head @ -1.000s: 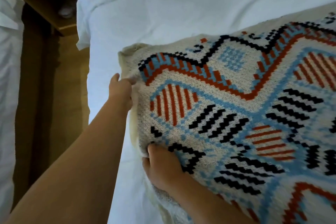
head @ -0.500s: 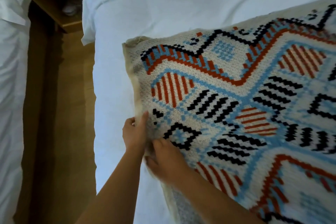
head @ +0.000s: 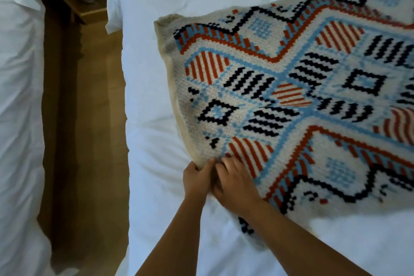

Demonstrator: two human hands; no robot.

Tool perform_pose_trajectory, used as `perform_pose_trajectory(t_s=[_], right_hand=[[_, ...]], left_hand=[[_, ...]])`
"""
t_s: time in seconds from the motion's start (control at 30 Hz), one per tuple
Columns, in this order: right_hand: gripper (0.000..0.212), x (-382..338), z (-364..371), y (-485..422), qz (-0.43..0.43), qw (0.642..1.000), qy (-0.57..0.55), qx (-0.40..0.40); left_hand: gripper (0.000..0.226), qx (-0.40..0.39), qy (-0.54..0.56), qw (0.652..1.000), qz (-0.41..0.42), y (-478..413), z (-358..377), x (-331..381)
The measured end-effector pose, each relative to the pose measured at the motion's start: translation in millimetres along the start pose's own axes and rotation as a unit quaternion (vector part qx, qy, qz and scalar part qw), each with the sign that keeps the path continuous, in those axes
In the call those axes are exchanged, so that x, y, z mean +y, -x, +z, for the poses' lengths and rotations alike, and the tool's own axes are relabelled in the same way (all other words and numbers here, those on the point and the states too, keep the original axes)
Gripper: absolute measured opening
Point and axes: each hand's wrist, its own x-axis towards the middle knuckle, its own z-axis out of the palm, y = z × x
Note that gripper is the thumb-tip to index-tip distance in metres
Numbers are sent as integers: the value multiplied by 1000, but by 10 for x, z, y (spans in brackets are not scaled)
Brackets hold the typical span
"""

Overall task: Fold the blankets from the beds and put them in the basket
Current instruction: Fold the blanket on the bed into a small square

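From the head camera: a second ago the hands were spread apart along the blanket's left edge, the left one up near the far corner. Half a second ago they had met midway down that edge. Now both sit together at its near end, and the blanket's near edge has come into view.

The left hand grips the cream border, thumb on top and fingers tucked beneath. The right hand lies just beside it, touching it, with its fingers bent down onto the knit. They are blurred, so I cannot tell whether they pinch the cloth or only press it.

The blanket lies spread flat on the bed, running off the right side of the picture. A second layer shows under its near edge. Its far left corner curls up a little.

It is a chunky knit with a cream ground and a plain cream border. The pattern is stepped and blocky: black zigzag outlines, orange-red and pale blue bands, striped lozenges in black and in orange, and small blue diamonds framed in black.

The bed's sheet is white, smooth and softly creased. To the left, across a strip of wooden floor, stands a second white bed. A wooden nightstand stands between them at the far end.
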Motion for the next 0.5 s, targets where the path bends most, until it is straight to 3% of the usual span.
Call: perform_pose_trajectory(t_s=[0.13,0.3,0.5], right_hand=[[61,95,112,220,21,997,6,-74],[69,70,198,331,30,996,30,-78],[33,-71,284,361,119,987,15,-107]], left_hand=[[20,-31,-10,999,-2,132,22,-113],[18,-62,-45,997,-12,220,39,-182],[22,-64,-33,997,-36,269,-11,-274]])
